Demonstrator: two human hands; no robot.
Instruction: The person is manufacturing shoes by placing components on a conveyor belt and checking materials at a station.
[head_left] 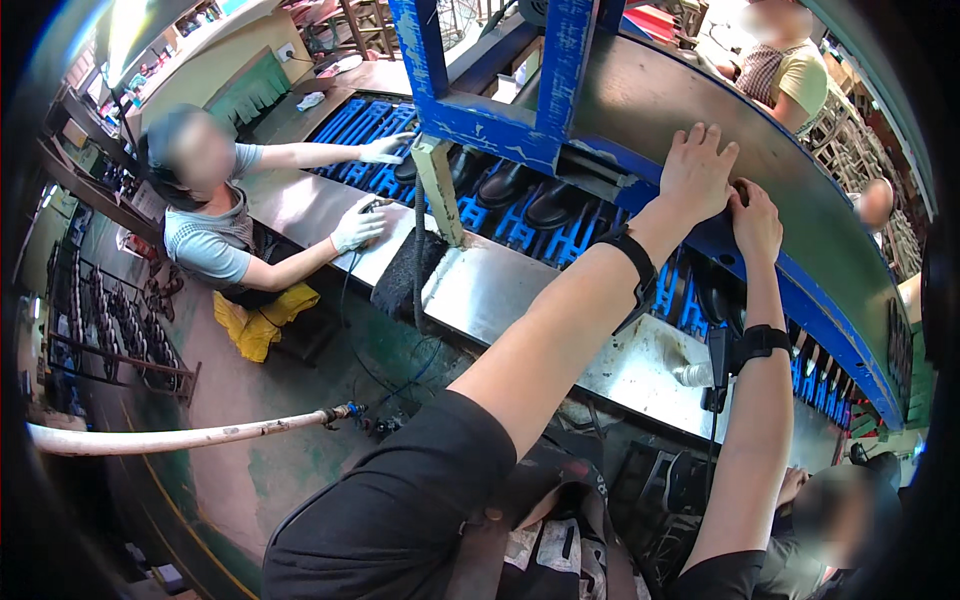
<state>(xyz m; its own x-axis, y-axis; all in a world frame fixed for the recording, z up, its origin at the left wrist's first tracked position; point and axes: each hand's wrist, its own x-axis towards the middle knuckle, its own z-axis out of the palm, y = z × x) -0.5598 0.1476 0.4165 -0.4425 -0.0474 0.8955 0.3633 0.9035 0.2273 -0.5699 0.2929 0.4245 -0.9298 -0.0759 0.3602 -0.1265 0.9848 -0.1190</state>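
My left hand (697, 172) lies with its fingers stretched and spread on the sloping metal panel (640, 110) above the conveyor. Just right of it, my right hand (757, 222) is at the same panel near its blue lower edge, fingers curled in. A small dark patch shows by the right fingertips, and I cannot make out what it is. Beneath the panel, black shoes (555, 204) rest on the blue slatted conveyor (515, 232). Both my wrists wear black straps.
A blue steel frame (490, 130) stands over the conveyor. At left, a co-worker in white gloves (358, 226) works beside the metal ledge (490, 300). A white pipe (190, 438) juts in from the left. Another person (835, 520) is at lower right; shoe racks (110, 330) stand at left.
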